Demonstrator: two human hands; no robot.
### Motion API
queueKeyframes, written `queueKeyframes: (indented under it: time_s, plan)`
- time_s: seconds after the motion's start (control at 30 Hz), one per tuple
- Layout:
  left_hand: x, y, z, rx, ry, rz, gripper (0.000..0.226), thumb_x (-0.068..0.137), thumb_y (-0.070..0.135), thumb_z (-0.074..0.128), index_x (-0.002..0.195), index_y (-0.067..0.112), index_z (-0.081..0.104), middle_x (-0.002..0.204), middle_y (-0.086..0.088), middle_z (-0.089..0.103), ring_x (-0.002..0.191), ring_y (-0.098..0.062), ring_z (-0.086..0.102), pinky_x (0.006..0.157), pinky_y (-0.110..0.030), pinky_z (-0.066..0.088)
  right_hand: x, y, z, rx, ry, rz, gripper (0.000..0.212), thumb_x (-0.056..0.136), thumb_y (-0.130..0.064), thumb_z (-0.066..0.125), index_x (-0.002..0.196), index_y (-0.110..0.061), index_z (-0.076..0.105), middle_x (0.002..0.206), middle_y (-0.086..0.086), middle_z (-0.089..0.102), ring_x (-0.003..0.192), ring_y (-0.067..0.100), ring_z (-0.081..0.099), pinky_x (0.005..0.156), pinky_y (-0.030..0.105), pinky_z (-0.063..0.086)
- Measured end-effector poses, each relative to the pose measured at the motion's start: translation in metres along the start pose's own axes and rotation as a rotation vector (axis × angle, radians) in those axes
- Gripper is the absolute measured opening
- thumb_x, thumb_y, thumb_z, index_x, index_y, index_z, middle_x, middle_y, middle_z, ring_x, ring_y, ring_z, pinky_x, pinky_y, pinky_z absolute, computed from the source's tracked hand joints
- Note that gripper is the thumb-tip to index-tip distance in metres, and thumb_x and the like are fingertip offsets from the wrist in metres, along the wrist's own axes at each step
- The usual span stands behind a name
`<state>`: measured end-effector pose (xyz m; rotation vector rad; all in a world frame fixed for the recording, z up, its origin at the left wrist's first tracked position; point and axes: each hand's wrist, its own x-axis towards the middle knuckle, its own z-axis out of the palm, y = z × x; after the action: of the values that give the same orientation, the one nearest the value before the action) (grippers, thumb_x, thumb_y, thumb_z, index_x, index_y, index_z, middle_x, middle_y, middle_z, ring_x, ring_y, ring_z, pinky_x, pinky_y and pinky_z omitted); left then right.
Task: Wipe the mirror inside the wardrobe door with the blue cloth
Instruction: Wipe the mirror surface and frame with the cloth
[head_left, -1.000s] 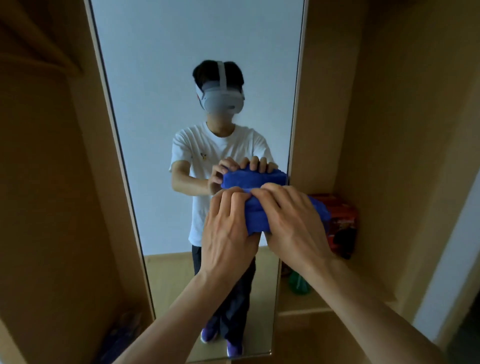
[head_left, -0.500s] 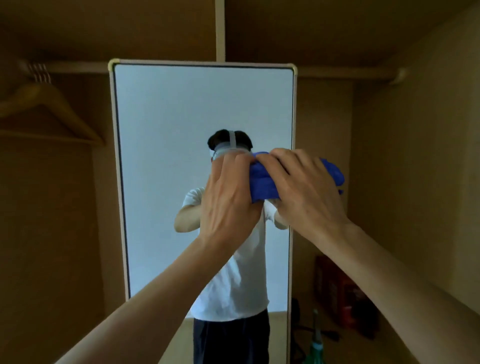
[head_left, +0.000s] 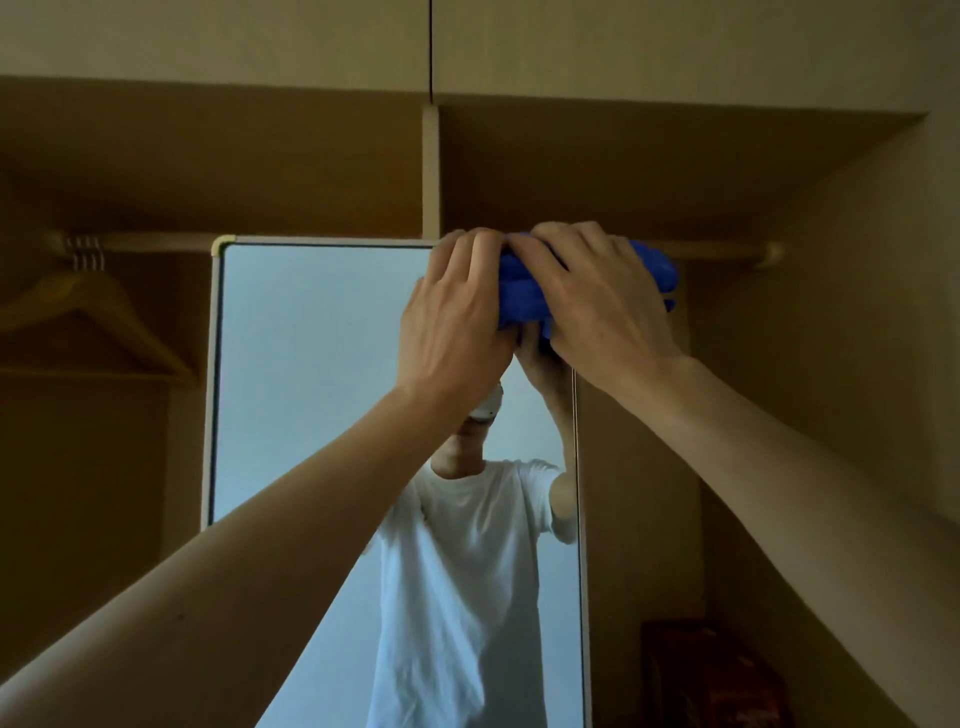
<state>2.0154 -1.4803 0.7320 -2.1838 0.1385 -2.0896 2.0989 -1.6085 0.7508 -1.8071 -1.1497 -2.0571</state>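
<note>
A tall mirror (head_left: 311, 395) with a pale frame stands in the wardrobe and reflects a person in a white T-shirt. Both my hands are raised to its top right corner with the bunched blue cloth (head_left: 522, 296) between them. My left hand (head_left: 457, 317) grips the cloth's left part, fingers curled over its top. Beside it, my right hand (head_left: 597, 301) covers and grips the right part, where a blue fold sticks out past the mirror's right edge. Most of the cloth is hidden under my hands.
A wooden hanger (head_left: 98, 317) hangs on the clothes rail (head_left: 156, 241) at the left. The rail continues at the right behind my hands. A dark red box (head_left: 711, 675) sits low at the right. Wardrobe walls close in on both sides, cupboard doors above.
Both hands have carried the cloth up the mirror, from chest height to its top right corner. My view has tilted upward with them.
</note>
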Motion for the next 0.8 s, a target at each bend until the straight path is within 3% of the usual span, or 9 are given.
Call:
queueKeyframes:
  time_s: [0.1, 0.27, 0.47, 0.8]
  plan:
    - [0.017, -0.002, 0.001, 0.040, -0.019, 0.021, 0.051, 0.076, 0.013, 0.071, 0.123, 0.009, 0.052, 0.126, -0.007, 0.058, 0.123, -0.027, 0.051, 0.086, -0.036, 0.049, 0.014, 0.009, 0.002, 0.004, 0.000, 0.001, 0.055, 0.083, -0.011, 0.064, 0.136, -0.015, 0.050, 0.131, 0.008, 0.057, 0.116, 0.031, 0.054, 0.096, 0.044, 0.042]
    - [0.032, -0.006, 0.004, 0.094, -0.100, 0.041, 0.053, 0.081, 0.021, 0.068, 0.130, 0.009, 0.052, 0.132, -0.007, 0.055, 0.127, -0.026, 0.048, 0.093, -0.036, 0.047, 0.023, 0.016, 0.004, 0.065, -0.035, 0.000, 0.053, 0.080, -0.010, 0.066, 0.131, -0.018, 0.053, 0.127, 0.003, 0.060, 0.113, 0.029, 0.055, 0.093, 0.044, 0.044]
    - [0.024, -0.011, 0.006, 0.075, -0.156, 0.025, 0.052, 0.084, 0.030, 0.069, 0.131, 0.014, 0.053, 0.128, -0.004, 0.058, 0.121, -0.024, 0.051, 0.088, -0.036, 0.047, 0.015, 0.016, 0.012, 0.146, -0.080, 0.040, 0.058, 0.077, -0.013, 0.066, 0.133, -0.022, 0.052, 0.123, 0.000, 0.062, 0.112, 0.026, 0.055, 0.095, 0.042, 0.039]
    - [-0.020, -0.009, 0.009, 0.020, -0.140, 0.021, 0.047, 0.083, 0.028, 0.067, 0.126, 0.012, 0.058, 0.125, -0.005, 0.062, 0.119, -0.025, 0.053, 0.082, -0.029, 0.039, -0.024, -0.007, 0.012, 0.212, -0.103, 0.122, 0.056, 0.075, -0.016, 0.065, 0.130, -0.019, 0.055, 0.123, 0.002, 0.063, 0.113, 0.027, 0.055, 0.097, 0.045, 0.040]
